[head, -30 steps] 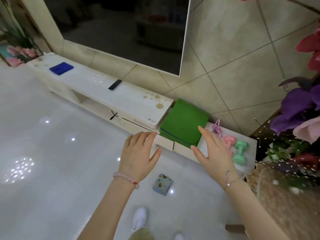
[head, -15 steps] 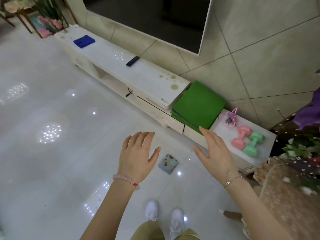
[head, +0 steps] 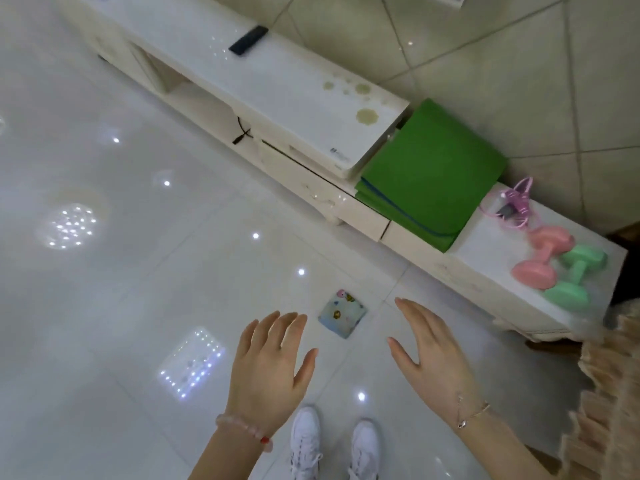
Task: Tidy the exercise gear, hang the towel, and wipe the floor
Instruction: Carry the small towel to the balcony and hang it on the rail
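Left hand (head: pixel 266 365) and right hand (head: pixel 433 362) withdrew; cloth (head: pixel 343 313) lies between.

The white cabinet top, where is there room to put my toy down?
The long top is bare between the black remote and the yellowish stains. The low end is crowded: the green mat, pink rope, pink dumbbell and green dumbbell fill it, leaving just a patch between mat and pink dumbbell.
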### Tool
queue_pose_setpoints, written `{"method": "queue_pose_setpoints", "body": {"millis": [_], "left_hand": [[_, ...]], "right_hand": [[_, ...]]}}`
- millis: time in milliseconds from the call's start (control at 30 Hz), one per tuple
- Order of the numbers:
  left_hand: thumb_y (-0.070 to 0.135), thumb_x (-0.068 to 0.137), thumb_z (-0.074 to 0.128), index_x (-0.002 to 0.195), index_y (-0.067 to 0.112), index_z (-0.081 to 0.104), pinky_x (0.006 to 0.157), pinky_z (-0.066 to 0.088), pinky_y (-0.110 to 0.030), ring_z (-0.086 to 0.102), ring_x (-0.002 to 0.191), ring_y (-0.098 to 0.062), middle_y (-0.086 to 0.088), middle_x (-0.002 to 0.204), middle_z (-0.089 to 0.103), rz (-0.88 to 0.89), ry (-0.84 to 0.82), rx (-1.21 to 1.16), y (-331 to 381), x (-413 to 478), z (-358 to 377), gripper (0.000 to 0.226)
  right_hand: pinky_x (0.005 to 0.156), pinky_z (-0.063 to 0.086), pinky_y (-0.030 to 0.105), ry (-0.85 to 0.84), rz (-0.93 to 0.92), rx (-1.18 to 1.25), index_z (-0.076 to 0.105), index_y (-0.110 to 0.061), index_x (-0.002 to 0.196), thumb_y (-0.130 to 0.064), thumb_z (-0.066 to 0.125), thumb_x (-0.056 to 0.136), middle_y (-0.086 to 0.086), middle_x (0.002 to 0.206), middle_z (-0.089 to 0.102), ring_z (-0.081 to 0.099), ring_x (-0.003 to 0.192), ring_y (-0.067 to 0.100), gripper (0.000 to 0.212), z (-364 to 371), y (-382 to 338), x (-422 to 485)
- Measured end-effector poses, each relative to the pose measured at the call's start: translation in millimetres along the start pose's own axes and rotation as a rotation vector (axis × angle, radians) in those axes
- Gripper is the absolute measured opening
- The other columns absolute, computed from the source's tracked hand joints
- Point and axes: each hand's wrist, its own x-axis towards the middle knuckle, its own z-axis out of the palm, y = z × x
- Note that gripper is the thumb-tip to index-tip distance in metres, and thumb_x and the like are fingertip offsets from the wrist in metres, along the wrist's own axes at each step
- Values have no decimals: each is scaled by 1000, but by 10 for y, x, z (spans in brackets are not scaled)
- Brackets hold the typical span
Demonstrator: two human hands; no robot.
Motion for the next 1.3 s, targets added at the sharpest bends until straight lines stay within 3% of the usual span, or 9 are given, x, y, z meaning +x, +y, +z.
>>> {"method": "queue_pose_setpoints", "body": {"millis": [300, 433, 533, 633, 767, 1000, 1133, 1200, 1300], "left_hand": [[38, 89, 40, 114, 9, 62, 90, 49, -47, 62, 104, -30, -8, 111, 66, 70, -114, -20, -828, 347, 2701, 45], [38, 89, 41, 115, 8, 63, 89, 48, -47, 61, 105, -31, -10, 111, 66, 65, -144, -13, -1100, 393, 3717, 45], [38, 89, 40, 116, 7, 61, 90, 47, -48, 60, 106, -32, -11, 112, 65, 48, -170, -1, -1248, 392, 4302, 46], [38, 89, 41, 119, 6, 59, 91, 46, -49, 59, 108, -34, -13, 114, 64, 10, -180, 11, -1358, 391, 4754, 47], [38, 89, 42, 118, 5, 59, 91, 46, -49, 59, 106, -35, -14, 114, 64, -37, -197, 15, -1473, 407, 5150, 47], [37, 88, 44, 117, 5, 59, 90, 46, -46, 60, 104, -33, -12, 113, 64, -69, -173, 12, -1520, 429, 5365, 45], [37, 89, 44, 118, 5, 59, 91, 46, -47, 59, 106, -33, -12, 114, 64, -58, -170, 11, -1539, 479, 5370, 46], [37, 89, 43, 118, 6, 59, 91, 46, -47, 59, 107, -33, -12, 115, 63, -59, -165, 10, -1545, 500, 5340, 46], [37, 89, 43, 119, 6, 59, 92, 45, -47, 58, 108, -33, -12, 116, 63, -66, -155, 19, -1552, 516, 5242, 46]], "right_hand": [[99, 30, 18, -40, 16, -24, 54, -4, 123, -36, 44, 86, 10, 119, 61, 46, 110, 12, 49, 2492, 1303, 313], [94, 44, 27, -126, 15, -93, 53, -8, 124, -38, 44, 85, 8, 117, 62, 57, 107, 20, 49, 3440, 1808, 344], [93, 38, 27, -152, -17, -114, 52, -7, 122, -25, 62, 81, 9, 115, 62, 60, 104, 25, 46, 3908, 2106, 406], [96, 34, 26, -183, 15, -116, 50, -5, 127, -29, 55, 83, 12, 122, 58, 56, 111, 27, 50, 4222, 2364, 505], [104, 28, 25, -220, 125, -7, 33, -10, 141, -29, 55, 90, 10, 141, 41, 38, 128, 25, 59, 4543, 2651, 690], [107, 29, 34, -229, 434, 217, 21, -15, 146, -31, 58, 88, 6, 148, 31, 29, 134, 23, 71, 4890, 2913, 1074], [98, 42, 36, -200, 564, 295, 38, -12, 136, -28, 60, 86, 11, 130, 46, 44, 120, 26, 57, 5027, 2956, 1192], [90, 48, 39, -201, 581, 236, 51, -8, 124, -26, 60, 86, 14, 120, 51, 51, 107, 28, 43, 5074, 2975, 1203], [75, 54, 37, -206, 642, 362, 62, -2, 99, -20, 62, 84, 15, 102, 63, 61, 88, 28, 24, 5062, 2953, 1188]]}}
